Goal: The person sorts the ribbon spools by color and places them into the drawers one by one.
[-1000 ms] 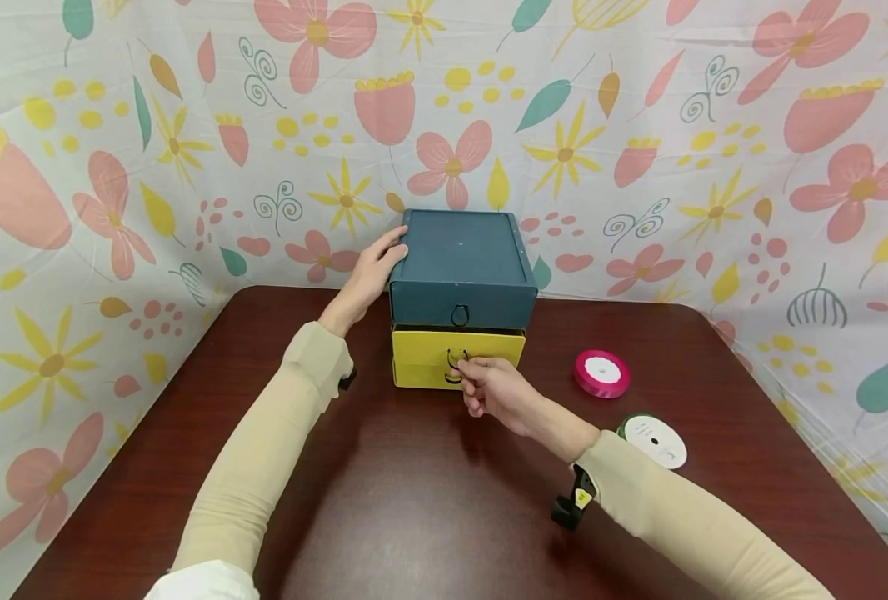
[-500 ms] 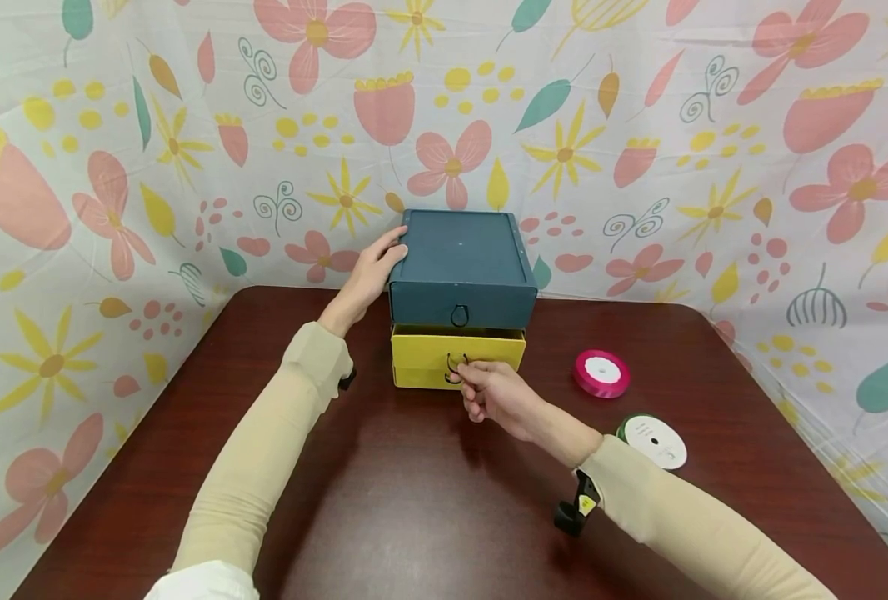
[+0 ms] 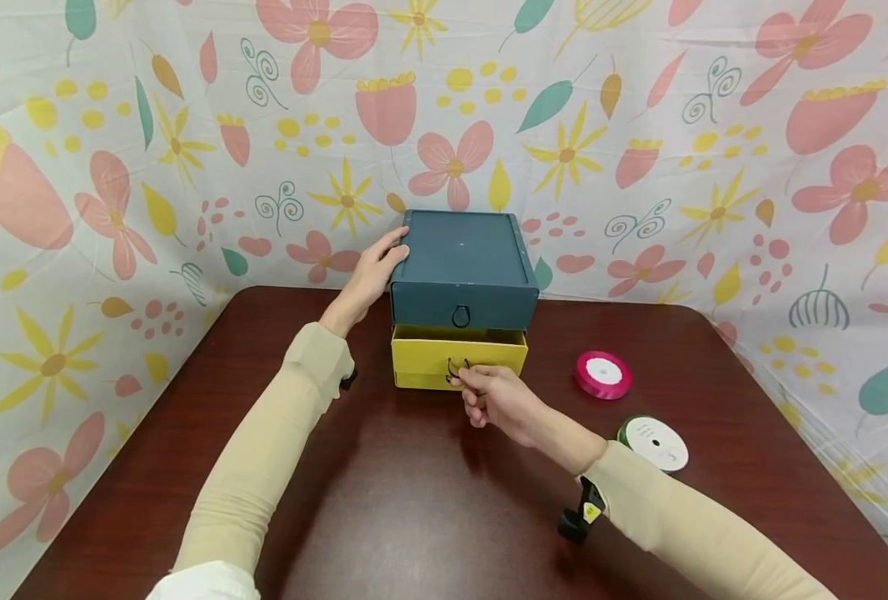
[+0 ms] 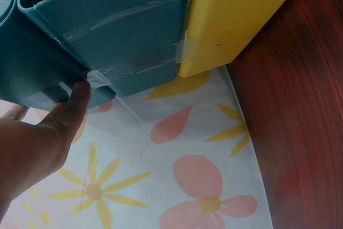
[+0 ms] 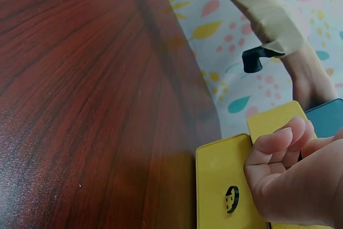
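A small drawer unit stands at the back of the table, with a dark teal top section (image 3: pixel 462 250) and yellow drawers beneath. My right hand (image 3: pixel 500 402) pinches the black loop handle of the upper yellow drawer (image 3: pixel 414 350), which stands partly out with a dark gap behind its front. Below it, the lower yellow drawer (image 5: pixel 220 186) shows its own black loop in the right wrist view. My left hand (image 3: pixel 372 271) rests against the teal section's left side and top edge, its thumb (image 4: pixel 80 97) pressing the side wall in the left wrist view.
To the right of the unit lies a pink ribbon spool (image 3: pixel 602 375). Nearer my right sleeve is a white-faced spool with green ribbon (image 3: pixel 656 443). A floral cloth (image 3: pixel 264 150) hangs right behind the dark wooden table (image 3: pixel 384 517).
The upper yellow drawer has slid a little further out toward me, and the gap above it has widened. My right hand has drawn back slightly with it; the left hand stays put.
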Demonstrator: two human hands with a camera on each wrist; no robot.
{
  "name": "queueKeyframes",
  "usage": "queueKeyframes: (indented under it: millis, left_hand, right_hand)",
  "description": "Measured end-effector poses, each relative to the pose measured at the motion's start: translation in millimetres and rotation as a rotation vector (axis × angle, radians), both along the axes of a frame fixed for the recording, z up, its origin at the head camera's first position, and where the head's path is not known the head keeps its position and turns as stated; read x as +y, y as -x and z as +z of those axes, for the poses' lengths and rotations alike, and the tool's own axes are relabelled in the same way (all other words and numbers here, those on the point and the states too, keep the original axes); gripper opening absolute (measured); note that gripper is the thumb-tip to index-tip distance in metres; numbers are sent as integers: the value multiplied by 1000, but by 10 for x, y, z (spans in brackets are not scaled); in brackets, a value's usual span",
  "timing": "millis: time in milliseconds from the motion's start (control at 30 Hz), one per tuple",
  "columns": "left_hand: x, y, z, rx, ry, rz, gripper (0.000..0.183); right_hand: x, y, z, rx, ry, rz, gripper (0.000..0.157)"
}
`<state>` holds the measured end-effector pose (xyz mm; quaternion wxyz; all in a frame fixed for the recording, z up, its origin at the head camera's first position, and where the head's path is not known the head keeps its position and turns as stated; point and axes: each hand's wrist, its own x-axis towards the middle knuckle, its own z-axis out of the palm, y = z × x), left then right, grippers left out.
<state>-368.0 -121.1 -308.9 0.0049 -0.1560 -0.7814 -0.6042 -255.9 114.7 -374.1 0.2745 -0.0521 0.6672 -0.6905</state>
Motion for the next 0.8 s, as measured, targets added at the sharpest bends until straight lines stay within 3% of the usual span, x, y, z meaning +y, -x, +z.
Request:
queueKeyframes:
  millis: [433, 700, 800]
  left_hand:
    - [2, -6, 13, -2, -1, 1, 51]
    - [20, -222, 212, -34, 6, -23, 52]
    - [24, -241, 224, -28, 13, -28, 52]
  right_hand:
    - [17, -59, -6, 8, 16, 16, 30]
    - [25, -97, -15, 1, 29, 26, 25]
    - [31, -114, -14, -7, 38, 31, 25]
